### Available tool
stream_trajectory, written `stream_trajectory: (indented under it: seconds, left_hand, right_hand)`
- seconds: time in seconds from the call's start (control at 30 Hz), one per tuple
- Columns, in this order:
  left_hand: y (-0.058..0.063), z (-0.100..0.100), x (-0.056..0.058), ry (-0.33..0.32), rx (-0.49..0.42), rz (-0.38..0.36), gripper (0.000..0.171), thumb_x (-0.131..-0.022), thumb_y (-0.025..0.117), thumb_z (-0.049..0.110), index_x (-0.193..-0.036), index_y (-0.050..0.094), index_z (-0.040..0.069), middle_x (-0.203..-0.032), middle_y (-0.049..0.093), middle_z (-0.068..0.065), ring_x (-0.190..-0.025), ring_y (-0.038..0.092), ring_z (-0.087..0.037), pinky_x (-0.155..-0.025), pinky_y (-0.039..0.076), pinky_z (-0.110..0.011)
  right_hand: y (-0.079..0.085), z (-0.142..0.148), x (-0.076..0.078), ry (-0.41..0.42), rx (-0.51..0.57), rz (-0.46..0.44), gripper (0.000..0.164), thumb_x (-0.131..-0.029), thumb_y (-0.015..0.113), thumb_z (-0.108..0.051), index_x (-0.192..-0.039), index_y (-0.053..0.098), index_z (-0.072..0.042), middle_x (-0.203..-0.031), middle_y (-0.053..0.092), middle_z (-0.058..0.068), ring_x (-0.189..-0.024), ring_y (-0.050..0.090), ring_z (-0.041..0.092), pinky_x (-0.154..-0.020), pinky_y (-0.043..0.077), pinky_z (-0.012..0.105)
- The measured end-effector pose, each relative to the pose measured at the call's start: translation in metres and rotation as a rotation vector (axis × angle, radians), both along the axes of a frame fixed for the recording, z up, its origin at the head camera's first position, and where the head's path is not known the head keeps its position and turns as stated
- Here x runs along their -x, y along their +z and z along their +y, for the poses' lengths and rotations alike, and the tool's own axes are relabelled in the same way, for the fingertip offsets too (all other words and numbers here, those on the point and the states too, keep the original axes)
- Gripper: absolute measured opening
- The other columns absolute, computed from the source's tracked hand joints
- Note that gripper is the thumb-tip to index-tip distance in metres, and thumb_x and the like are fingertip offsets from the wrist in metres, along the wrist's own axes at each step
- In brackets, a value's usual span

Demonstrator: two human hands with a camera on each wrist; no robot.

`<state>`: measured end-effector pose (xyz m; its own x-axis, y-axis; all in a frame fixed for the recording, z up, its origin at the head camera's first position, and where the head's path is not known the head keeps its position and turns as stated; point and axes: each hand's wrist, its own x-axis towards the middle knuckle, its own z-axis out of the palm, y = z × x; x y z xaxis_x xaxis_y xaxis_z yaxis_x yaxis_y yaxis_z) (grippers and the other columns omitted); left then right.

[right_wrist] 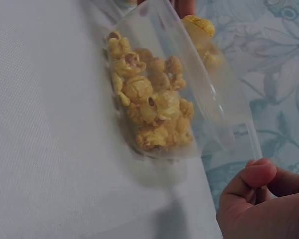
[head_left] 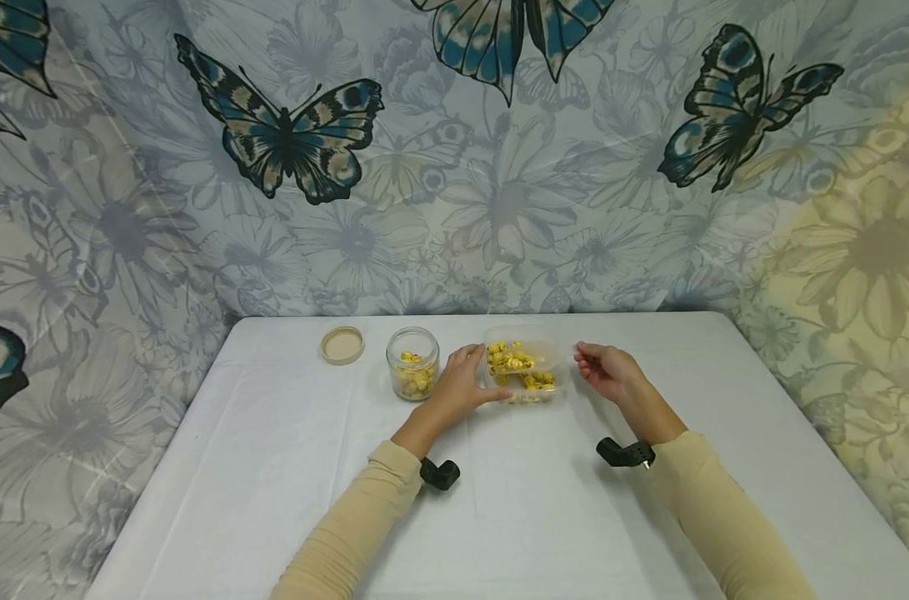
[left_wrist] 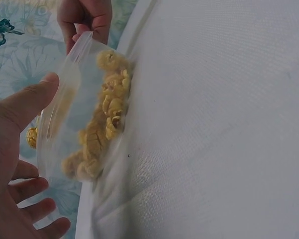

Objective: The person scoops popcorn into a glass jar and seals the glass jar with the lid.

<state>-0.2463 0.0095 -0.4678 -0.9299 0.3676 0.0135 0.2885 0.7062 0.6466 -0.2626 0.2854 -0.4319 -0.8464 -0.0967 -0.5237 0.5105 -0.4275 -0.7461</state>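
A clear plastic container with yellow popcorn stands on the table between the hands. Behind its front part rises a clear lid-like piece, with more popcorn against it. At the container's left end is my left hand, thumb by the front rim and fingers loosely spread around the side. My right hand is at the right, its thumb and fingertips pinching the edge of the clear piece. Just left of my left hand stands a glass jar, partly filled with popcorn.
A round beige lid lies left of the jar. White cloth covers the table. Behind its far edge hangs a butterfly-patterned fabric. Black wrist cameras are strapped to both forearms.
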Motion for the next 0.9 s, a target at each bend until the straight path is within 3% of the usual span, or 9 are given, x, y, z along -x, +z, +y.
stream_trajectory:
  seconds: [0.43, 0.57, 0.7, 0.9]
  left_hand:
    - [0.005, -0.002, 0.001, -0.008, -0.013, -0.042, 0.096, -0.079, 0.077, 0.051, -0.153, 0.031, 0.009, -0.156, 0.033, -0.009, -0.145, 0.031, -0.027, -0.115, 0.035, -0.044]
    - [0.009, -0.001, 0.0, -0.01, 0.003, -0.036, 0.096, -0.079, 0.077, 0.05, -0.152, 0.032, 0.008, -0.155, 0.034, -0.009, -0.144, 0.033, -0.028, -0.115, 0.036, -0.044]
    - [0.014, -0.002, -0.001, 0.0, 0.024, -0.028, 0.093, -0.079, 0.078, 0.048, -0.152, 0.033, 0.009, -0.154, 0.037, -0.009, -0.142, 0.036, -0.028, -0.114, 0.037, -0.044]
    - [0.021, -0.003, -0.003, -0.001, 0.028, -0.034, 0.091, -0.081, 0.077, 0.045, -0.152, 0.033, 0.011, -0.154, 0.037, -0.01, -0.142, 0.036, -0.03, -0.114, 0.036, -0.045]
  right_hand:
    - [0.01, -0.003, -0.003, -0.003, 0.033, 0.037, 0.032, -0.102, 0.045, -0.008, -0.078, 0.066, -0.008, -0.069, 0.063, 0.003, -0.061, 0.054, 0.008, -0.055, 0.046, 0.018]
    - [0.009, -0.003, -0.002, 0.006, 0.039, 0.079, 0.025, -0.1, 0.051, -0.008, -0.08, 0.065, -0.008, -0.069, 0.063, 0.002, -0.062, 0.054, 0.007, -0.055, 0.046, 0.017]
    - [0.005, 0.001, 0.0, 0.032, 0.113, 0.132, 0.016, -0.097, 0.058, -0.007, -0.082, 0.065, -0.005, -0.07, 0.063, 0.004, -0.062, 0.056, 0.009, -0.054, 0.047, 0.018]
    - [0.018, -0.005, -0.002, -0.012, 0.068, 0.087, 0.025, -0.101, 0.048, -0.008, -0.082, 0.065, -0.006, -0.069, 0.063, 0.003, -0.061, 0.055, 0.008, -0.054, 0.047, 0.017]
